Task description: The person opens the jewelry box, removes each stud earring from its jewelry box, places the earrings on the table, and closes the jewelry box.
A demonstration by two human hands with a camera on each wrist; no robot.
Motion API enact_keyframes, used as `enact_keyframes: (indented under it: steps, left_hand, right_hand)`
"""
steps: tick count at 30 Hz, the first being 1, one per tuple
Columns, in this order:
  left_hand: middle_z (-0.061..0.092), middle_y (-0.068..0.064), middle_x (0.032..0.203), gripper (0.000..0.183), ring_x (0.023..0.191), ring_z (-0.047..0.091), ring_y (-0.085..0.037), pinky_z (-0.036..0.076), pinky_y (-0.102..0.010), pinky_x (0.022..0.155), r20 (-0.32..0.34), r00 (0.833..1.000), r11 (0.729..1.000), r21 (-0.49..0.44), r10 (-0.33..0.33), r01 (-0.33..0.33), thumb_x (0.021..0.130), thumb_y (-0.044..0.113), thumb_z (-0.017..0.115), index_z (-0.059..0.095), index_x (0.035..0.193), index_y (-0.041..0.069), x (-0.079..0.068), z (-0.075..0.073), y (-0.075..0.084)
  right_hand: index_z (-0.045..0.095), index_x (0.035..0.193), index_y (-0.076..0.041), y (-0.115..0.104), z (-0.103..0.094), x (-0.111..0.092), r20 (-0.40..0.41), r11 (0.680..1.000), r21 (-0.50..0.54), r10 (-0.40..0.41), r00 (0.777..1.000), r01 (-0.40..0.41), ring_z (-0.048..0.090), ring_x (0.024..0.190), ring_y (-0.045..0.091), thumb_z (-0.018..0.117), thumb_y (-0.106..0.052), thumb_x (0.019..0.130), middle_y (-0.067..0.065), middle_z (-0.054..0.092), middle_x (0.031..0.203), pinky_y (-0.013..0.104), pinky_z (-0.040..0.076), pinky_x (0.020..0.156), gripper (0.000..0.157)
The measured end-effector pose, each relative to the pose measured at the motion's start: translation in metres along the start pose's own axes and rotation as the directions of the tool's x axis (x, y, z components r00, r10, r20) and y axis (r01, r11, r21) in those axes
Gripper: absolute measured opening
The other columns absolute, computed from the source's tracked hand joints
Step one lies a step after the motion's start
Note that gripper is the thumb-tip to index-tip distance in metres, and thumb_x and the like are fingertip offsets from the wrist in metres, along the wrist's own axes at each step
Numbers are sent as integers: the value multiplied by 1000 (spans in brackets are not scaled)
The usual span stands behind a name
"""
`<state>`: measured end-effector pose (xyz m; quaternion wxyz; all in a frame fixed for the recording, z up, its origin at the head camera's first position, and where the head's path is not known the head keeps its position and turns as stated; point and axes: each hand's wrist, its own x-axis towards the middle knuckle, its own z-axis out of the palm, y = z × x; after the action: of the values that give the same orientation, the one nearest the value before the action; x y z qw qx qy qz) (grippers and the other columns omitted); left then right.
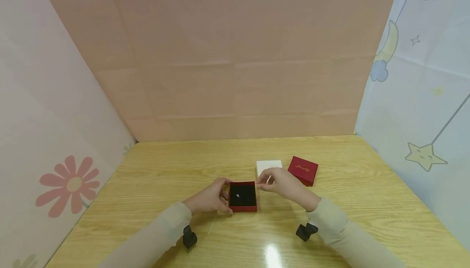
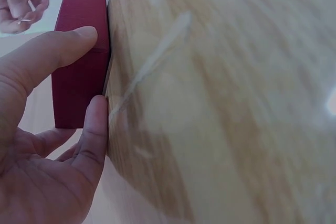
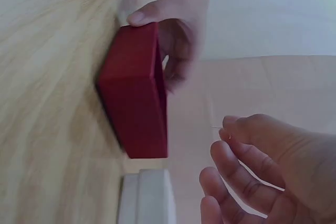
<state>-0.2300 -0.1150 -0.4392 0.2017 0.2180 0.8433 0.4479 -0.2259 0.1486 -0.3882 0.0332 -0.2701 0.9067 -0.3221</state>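
A small red jewelry box [image 1: 243,209] sits on the table without a lid, black foam [image 1: 247,199] inside. On the foam's left part lies a silver star-shaped piece [image 1: 237,195]. My left hand [image 1: 211,196] grips the box's left side, its thumb [image 2: 79,38] on the near wall. Beside the box's far right corner, my right hand [image 1: 277,182] pinches a tiny earring between thumb and index finger. Its thin pin [image 3: 216,127] sticks out past the fingertips; most of it is hidden by the fingers.
A white box [image 1: 267,165] stands behind my right hand, partly covered by it. To its right is a red box lid [image 1: 303,169] with gold lettering. A thin pale strip [image 1: 212,224] lies on the wooden table [image 1: 176,162] near my left wrist. Fabric walls surround the table.
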Motion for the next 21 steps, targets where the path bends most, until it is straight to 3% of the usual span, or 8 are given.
enact_keyframes:
  steps: [4, 10, 21]
  left_hand:
    - [40, -7, 122, 84, 90, 53, -17, 49, -28, 74, -4, 1000, 1000, 23, 10, -10, 66, 14, 84, 34, 134, 4, 0, 0, 0]
    - [39, -7, 122, 84, 91, 52, -18, 49, -28, 74, 1, 1000, 999, 32, 21, -21, 67, 14, 84, 34, 133, 3, 0, 0, -1]
    - [41, -7, 116, 83, 88, 53, -18, 49, -28, 74, 5, 1000, 1000, 19, 16, -16, 67, 13, 83, 33, 133, 3, -1, 0, 1]
  right_hand:
    - [68, 84, -14, 9, 3, -5, 58, 999, 27, 16, 998, -18, 53, 65, 12, 70, -18, 83, -10, 58, 75, 23, 45, 57, 5]
    - [68, 80, -15, 18, 14, -11, 122, 1000, -17, 23, 992, -21, 51, 62, 7, 70, -17, 82, -12, 60, 75, 22, 43, 57, 4]
    - [67, 76, -18, 26, 29, -13, 130, 997, -69, -29, 991, 38, 50, 66, 3, 72, -15, 80, -14, 60, 72, 21, 45, 62, 7]
